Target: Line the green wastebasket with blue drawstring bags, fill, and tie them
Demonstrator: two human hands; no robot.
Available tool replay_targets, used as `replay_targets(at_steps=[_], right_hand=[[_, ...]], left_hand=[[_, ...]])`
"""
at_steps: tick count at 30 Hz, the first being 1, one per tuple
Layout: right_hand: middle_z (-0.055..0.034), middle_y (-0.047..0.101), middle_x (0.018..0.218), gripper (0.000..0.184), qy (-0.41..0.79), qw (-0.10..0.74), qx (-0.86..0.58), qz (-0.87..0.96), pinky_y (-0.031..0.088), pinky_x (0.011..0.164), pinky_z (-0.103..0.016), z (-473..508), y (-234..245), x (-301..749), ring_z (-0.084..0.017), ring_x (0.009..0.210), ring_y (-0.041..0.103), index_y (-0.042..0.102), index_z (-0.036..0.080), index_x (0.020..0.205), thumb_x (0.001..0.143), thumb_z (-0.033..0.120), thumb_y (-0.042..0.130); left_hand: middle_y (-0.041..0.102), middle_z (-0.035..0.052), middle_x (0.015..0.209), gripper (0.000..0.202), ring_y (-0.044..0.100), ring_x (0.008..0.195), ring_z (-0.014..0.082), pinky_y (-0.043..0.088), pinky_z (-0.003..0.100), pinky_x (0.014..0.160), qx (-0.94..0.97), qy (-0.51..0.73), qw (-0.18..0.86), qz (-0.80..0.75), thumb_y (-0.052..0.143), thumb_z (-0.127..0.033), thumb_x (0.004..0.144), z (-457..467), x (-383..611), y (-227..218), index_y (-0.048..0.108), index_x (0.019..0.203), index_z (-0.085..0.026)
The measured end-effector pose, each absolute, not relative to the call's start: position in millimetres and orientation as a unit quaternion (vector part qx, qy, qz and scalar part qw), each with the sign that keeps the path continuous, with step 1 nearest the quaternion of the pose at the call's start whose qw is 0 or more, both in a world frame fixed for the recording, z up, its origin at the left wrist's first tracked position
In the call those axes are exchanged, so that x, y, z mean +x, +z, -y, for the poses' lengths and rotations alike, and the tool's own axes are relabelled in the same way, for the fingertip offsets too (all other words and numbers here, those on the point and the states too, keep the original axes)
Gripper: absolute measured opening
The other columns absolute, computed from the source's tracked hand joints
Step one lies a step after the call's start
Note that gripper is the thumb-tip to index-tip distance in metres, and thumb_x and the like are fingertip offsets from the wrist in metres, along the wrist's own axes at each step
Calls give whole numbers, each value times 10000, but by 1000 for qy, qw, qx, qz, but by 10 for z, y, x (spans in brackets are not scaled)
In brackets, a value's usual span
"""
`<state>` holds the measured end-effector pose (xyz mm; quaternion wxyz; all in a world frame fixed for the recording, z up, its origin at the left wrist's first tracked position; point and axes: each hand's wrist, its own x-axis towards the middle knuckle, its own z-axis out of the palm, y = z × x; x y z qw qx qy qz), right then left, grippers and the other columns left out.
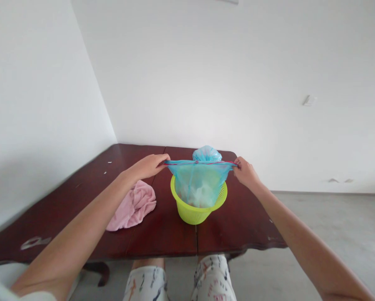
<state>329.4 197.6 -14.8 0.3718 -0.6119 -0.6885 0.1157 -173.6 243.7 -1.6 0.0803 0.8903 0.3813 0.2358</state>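
Note:
A translucent blue plastic bag [196, 179] is stretched wide by its top edge, where a thin red drawstring runs along. My left hand [151, 165] pinches the left corner of that edge, and my right hand [244, 170] pinches the right corner. The lower part of the bag sits inside a yellow-green plastic basket [192, 215] with perforated sides. Whitish, crumpled contents show faintly through the film; I cannot make out what they are.
The dark red-brown wooden table [171, 240] carries all of this. A crumpled pink cloth [137, 205] lies left of the basket. Behind the stretched bag is a second blue plastic bag [207, 153], bunched up. White walls stand behind and left.

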Motion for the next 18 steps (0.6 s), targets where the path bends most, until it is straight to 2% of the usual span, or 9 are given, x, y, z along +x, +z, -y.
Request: replay_targets(at_steps=[3, 5, 7, 9, 10, 12, 14, 16, 18], right_hand=[[2, 762, 779, 264, 208, 417, -583, 666, 545, 567, -333, -2034, -142, 3236, -211, 552, 670, 599, 285, 1142, 884, 341, 591], [-30, 802, 848, 308, 248, 450, -553, 656, 644, 622, -369, -2050, -113, 3214, -219, 624, 748, 639, 268, 1130, 845, 380, 607], [-66, 838, 950, 316, 269, 482, -525, 647, 711, 727, -401, -2042, -74, 3215, -228, 748, 803, 693, 254, 1088, 816, 409, 652], [-84, 864, 1059, 321, 281, 509, -507, 637, 735, 789, -409, -2019, -41, 3233, -229, 839, 821, 732, 251, 1071, 800, 419, 700], [-83, 870, 1087, 321, 287, 518, -502, 630, 738, 787, -403, -2008, -33, 3244, -227, 854, 822, 744, 253, 1071, 796, 418, 721], [-61, 865, 1013, 320, 305, 523, -501, 618, 720, 713, -367, -2002, -41, 3259, -216, 801, 806, 761, 256, 1081, 797, 405, 756], [-8, 793, 791, 300, 328, 513, -509, 608, 627, 553, -293, -2027, -81, 3253, -179, 632, 722, 774, 253, 1069, 801, 388, 786], [50, 674, 619, 254, 353, 496, -520, 599, 484, 428, -236, -2078, -144, 3216, -139, 486, 589, 771, 252, 1022, 807, 383, 804], [60, 652, 589, 217, 379, 481, -528, 588, 441, 398, -222, -2144, -210, 3152, -129, 452, 554, 748, 251, 964, 812, 389, 819]], left_hand=[[885, 38, 1033, 332, 834, 902, 240, 595, 340, 885, 883, 250, 108, -382, 525, -251, 1059, -2458, -1772, 12, 794, 1253, -260], [918, 76, 1235, 402, 865, 938, 237, 654, 368, 959, 876, 288, 121, -367, 506, -269, 1061, -2450, -1796, 42, 824, 1306, -247], [895, 101, 1415, 408, 887, 1065, 263, 677, 409, 1056, 871, 327, 123, -346, 538, -335, 1092, -2405, -1817, 69, 851, 1338, -244], [900, 106, 1402, 388, 886, 1176, 288, 676, 421, 1108, 863, 353, 138, -335, 582, -412, 1142, -2334, -1820, 79, 854, 1362, -243], [917, 106, 1318, 389, 895, 1145, 289, 681, 417, 1098, 852, 369, 158, -337, 601, -452, 1164, -2302, -1808, 74, 843, 1378, -235], [920, 82, 1108, 430, 897, 887, 251, 706, 407, 1010, 808, 416, 223, -352, 637, -543, 1179, -2272, -1750, 38, 812, 1382, -208], [891, 53, 986, 510, 832, 676, 208, 724, 411, 918, 754, 462, 289, -367, 701, -650, 1134, -2316, -1647, -27, 796, 1315, -184], [880, 59, 981, 605, 822, 680, 213, 738, 430, 884, 721, 485, 326, -371, 757, -759, 1049, -2427, -1517, -105, 785, 1212, -177], [880, 79, 996, 676, 844, 784, 242, 747, 456, 901, 708, 499, 336, -371, 764, -838, 988, -2569, -1387, -174, 763, 1142, -180]])
